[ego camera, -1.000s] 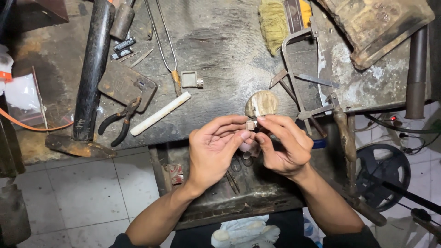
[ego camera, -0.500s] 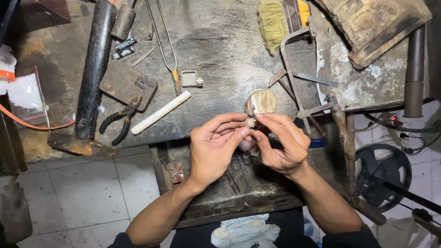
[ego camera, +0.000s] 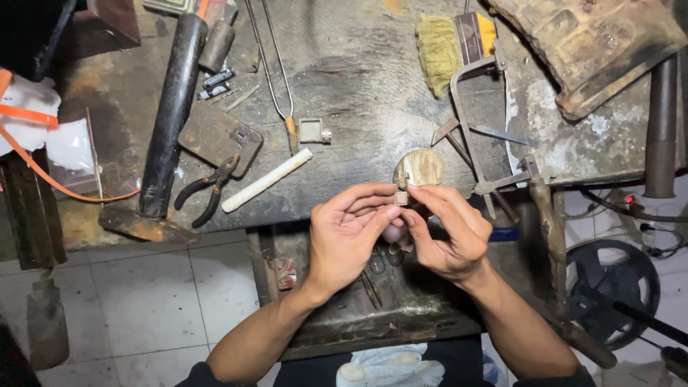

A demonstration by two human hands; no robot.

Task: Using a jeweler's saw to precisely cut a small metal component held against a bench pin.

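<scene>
Small square metal piece (ego camera: pixel 402 198) between both hands' fingertips (ego camera: pixel 393 212).

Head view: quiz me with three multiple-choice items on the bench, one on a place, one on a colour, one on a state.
1. Where do the pliers lie?
A. Left of the white rod
B. On the floor tiles
C. Under the saw frame

2. What colour is the cord at the bench's left edge?
A. Blue
B. Orange
C. Green

3. How is the small metal piece held?
A. Lying loose on the bench
B. Clamped in the pliers
C. Pinched between fingers of both hands

Answers:
1 A: the pliers rest on the bench just left of the rod's lower end.
2 B: the cord curving past the dark bar is orange.
3 C: the left hand and right hand meet at the piece, fingertips on it, above the bench edge.
</scene>
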